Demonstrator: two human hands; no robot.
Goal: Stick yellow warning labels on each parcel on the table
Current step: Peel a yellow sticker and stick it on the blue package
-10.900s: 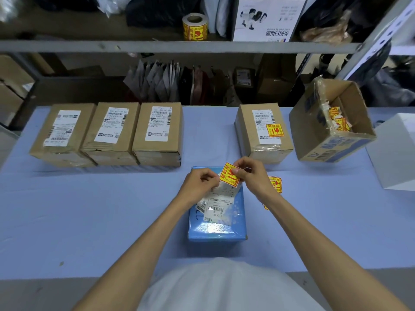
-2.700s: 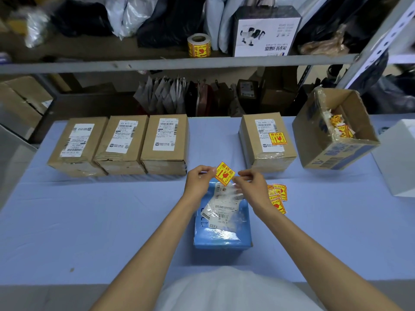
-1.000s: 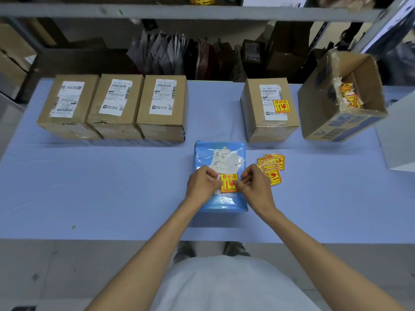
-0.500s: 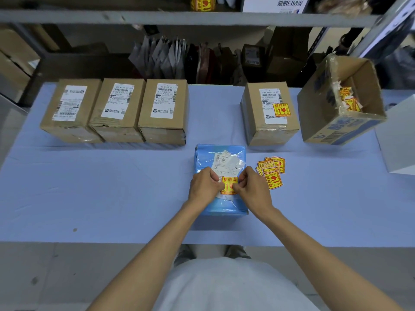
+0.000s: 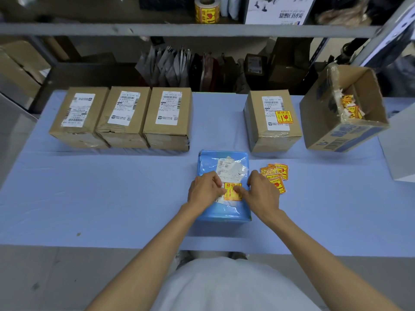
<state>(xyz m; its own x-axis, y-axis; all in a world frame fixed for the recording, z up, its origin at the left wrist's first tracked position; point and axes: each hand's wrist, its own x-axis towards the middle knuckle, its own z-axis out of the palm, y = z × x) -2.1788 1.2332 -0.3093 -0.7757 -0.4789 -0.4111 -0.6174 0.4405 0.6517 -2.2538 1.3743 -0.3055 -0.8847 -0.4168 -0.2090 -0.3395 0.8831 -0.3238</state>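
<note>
A blue parcel [image 5: 224, 212] lies in front of me on the table. A yellow warning label [image 5: 232, 191] lies flat on its top, below the white shipping slip. My left hand [image 5: 204, 190] presses the label's left edge and my right hand [image 5: 261, 194] presses its right edge with the fingertips. A small pile of loose yellow labels [image 5: 277, 175] lies just right of the parcel. Three brown boxes [image 5: 125, 117] without yellow labels stand in a row at the back left. A fourth brown box [image 5: 272, 122] at the back right carries a yellow label.
An open cardboard box [image 5: 341, 113] with label scraps stands tilted at the far right, beside a white box [image 5: 402, 149]. A roll of yellow labels [image 5: 206, 10] sits on the shelf above. The table [image 5: 89, 198] is covered in light blue cloth.
The label, earlier held in the air between both hands, now lies flat on the blue parcel. Both hands have come down onto it, and over the last half second they stay pressing.
</note>
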